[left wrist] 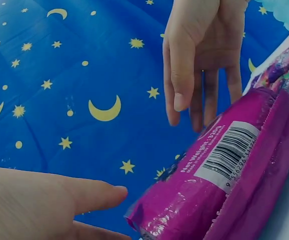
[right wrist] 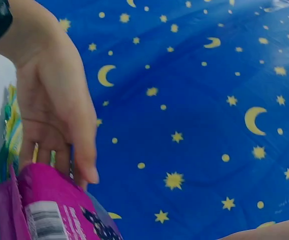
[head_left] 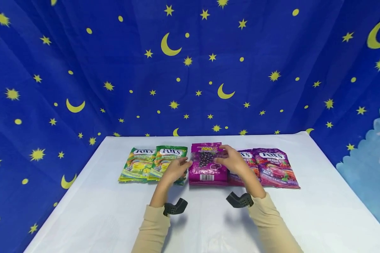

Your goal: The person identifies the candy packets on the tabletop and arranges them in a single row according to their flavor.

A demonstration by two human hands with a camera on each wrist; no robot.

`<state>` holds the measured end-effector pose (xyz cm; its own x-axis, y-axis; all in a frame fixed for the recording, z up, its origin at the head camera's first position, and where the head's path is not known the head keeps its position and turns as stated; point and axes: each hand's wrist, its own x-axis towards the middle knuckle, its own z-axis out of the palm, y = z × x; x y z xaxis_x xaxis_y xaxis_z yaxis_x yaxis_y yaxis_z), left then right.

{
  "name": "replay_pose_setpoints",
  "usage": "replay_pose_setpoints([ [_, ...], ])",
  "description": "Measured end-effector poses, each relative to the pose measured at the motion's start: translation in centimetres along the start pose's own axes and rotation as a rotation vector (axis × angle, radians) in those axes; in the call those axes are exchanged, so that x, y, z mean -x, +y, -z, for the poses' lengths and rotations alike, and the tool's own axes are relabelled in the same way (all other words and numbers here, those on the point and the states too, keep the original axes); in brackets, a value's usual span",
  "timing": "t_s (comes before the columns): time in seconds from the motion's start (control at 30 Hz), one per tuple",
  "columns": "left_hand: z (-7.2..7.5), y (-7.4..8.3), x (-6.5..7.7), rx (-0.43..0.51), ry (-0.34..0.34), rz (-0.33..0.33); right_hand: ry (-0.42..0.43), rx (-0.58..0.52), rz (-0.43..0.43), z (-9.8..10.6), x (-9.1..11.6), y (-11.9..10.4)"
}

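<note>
A purple candy bag [head_left: 208, 172] with a dark-berry picture, yellow "100" lettering and a barcode lies in the middle of the row. In the left wrist view it sits against another purple layer [left wrist: 272, 175]. My left hand [head_left: 176, 169] is at its left edge, fingers fairly straight, thumb tip beside the wrapper. Over on the right edge, my right hand [head_left: 232, 160] has its thumb toward the bag's front and its forefinger near the top corner. Both hands flank the bag with extended fingers; the left wrist view shows the right hand's [left wrist: 204, 55] palm facing it.
Two green Fox's bags [head_left: 137, 165] overlap left of the purple bag. To the right, two berry Fox's bags [head_left: 273, 167] overlap too. All lie on a white table [head_left: 92, 211], with a blue star-and-moon cloth [head_left: 190, 70] behind.
</note>
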<state>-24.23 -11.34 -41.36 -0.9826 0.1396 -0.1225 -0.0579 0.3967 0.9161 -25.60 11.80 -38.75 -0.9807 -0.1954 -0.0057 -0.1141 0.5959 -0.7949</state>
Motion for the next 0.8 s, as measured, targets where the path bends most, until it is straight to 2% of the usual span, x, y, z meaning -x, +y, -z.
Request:
replay_pose_setpoints([
  [0.07,-0.1,-0.3,0.0,0.02,-0.029,0.024,-0.015,0.01,-0.036,0.2,0.0,0.3],
  [0.2,-0.2,-0.5,0.0,0.037,-0.079,0.027,-0.059,0.049,-0.099,0.3,0.0,0.6],
  [0.47,-0.4,-0.6,-0.1,-0.114,-0.075,0.016,-0.14,0.07,-0.135,0.2,0.1,1.1],
  [0.8,-0.6,-0.7,-0.2,-0.124,-0.044,0.033,-0.176,-0.034,-0.196,-0.7,-0.3,1.8],
])
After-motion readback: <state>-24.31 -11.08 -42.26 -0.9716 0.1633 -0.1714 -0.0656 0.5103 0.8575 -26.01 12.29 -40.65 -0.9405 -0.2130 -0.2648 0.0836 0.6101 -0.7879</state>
